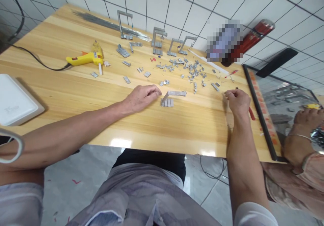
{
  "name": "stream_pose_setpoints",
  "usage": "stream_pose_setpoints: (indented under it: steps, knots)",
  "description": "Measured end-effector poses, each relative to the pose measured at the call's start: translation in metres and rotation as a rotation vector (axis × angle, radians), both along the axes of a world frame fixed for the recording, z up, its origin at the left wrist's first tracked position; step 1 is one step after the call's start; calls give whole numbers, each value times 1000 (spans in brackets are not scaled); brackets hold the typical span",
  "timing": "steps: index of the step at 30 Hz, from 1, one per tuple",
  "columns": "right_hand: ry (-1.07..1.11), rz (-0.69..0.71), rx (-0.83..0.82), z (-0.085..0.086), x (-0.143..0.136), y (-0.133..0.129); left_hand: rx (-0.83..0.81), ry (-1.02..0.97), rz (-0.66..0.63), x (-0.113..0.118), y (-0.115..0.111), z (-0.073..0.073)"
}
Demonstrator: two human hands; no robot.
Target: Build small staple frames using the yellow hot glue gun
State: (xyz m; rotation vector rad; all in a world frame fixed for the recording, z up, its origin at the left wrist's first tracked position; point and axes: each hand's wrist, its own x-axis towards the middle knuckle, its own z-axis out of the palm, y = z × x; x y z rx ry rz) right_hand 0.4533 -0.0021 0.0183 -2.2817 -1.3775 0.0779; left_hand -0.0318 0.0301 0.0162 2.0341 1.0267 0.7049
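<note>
My left hand (144,96) rests on the wooden table with its fingers curled closed, and nothing shows in them. Right beside its fingertips stands a small grey gallows-shaped stand (167,101), with a slatted base, an upright and an arm reaching right. Further right, my right hand (238,101) is closed in a pinch above the table. What its fingertips hold, if anything, is too small to make out. A red handle (251,114) shows from behind that hand; whether the hand touches it I cannot tell.
Several similar grey stands (159,42) line the back, near loose grey pieces (196,69) and thin wires (108,24). A yellow glue gun (86,59) lies left, past a white box (17,101). Another person's hand (308,119) is over a black-framed glass panel (273,128) at right.
</note>
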Motion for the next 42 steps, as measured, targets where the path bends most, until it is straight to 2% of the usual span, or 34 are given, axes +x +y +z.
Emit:
stream_pose_setpoints:
  steps: [3, 7, 15, 21, 23, 25, 27, 30, 36, 42]
  knots:
    - [10, -82, 4, 6, -9, -2, 2, -1, 2, 0, 0, 0]
    - [33, -121, 26, 11, -18, -4, -1, -5, -2, 0, -1, 1]
    - [143, -181, 237, 13, -27, -2, -1, 2, -4, -1, -1, 1]
    - [463, -166, 431, 34, -53, 1, -12, -1, -3, 0, -2, 2]
    - [626, -117, 395, 40, -64, 2, -15, -2, -2, 0, -2, 2]
    - [801, -10, 256, 43, -76, 1, -18, -5, -1, 0, -2, 2]
    - [936, 123, 88, 43, -92, -1, -19, -8, -1, 0, -1, 1]
    - [1036, 273, -65, 36, -122, -7, -23, -10, -2, 0, -1, 0]
    - [1274, 368, -190, 31, -183, -18, -29, -16, 3, 1, -1, 1]
    - [1427, 414, -254, 38, -203, -25, -15, -19, -1, 1, 1, -1]
